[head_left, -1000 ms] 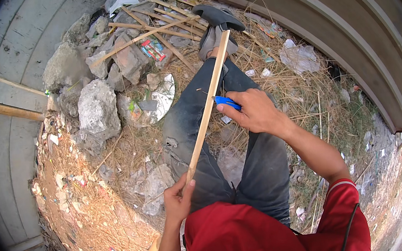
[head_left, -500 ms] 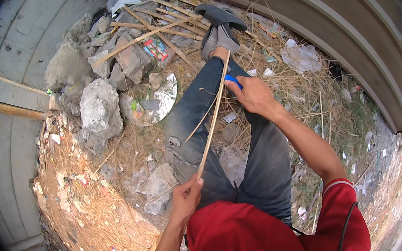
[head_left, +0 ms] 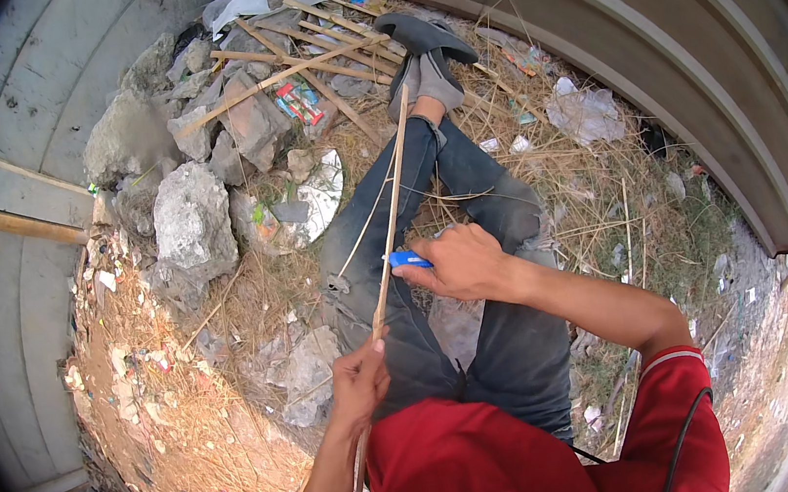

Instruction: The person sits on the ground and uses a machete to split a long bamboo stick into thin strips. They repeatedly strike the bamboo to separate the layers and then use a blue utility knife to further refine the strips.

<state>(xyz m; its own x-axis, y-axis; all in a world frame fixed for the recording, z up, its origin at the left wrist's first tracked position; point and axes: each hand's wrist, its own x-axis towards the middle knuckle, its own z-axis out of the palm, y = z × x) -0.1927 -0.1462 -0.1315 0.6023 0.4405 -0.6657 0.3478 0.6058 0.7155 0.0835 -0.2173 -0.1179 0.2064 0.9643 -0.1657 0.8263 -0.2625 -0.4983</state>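
Observation:
My left hand [head_left: 360,383] is closed around a long, thin bamboo strip [head_left: 395,187] near its lower part. The strip slants up over my legs, its far end close to my crossed feet, and its near end runs down beside my red shirt. In my right hand [head_left: 467,262] is a blue-handled utility knife [head_left: 410,259], fingers wrapped round the handle. Its tip meets the strip's right side a little beyond my left hand; the blade itself is barely visible. A thin, curled sliver [head_left: 366,222] hangs along the strip's left side.
Several bamboo strips [head_left: 331,52] lie heaped beyond my feet, beside grey rocks [head_left: 194,216]. A broken white plate [head_left: 322,201] lies left of my legs. Dry grass and litter cover the ground. A corrugated metal sheet [head_left: 683,33] curves along the right; grey panels [head_left: 15,322] stand left.
My right hand has drawn the knife along the strip, from near my feet back toward my left hand. The strip's far end has shifted left.

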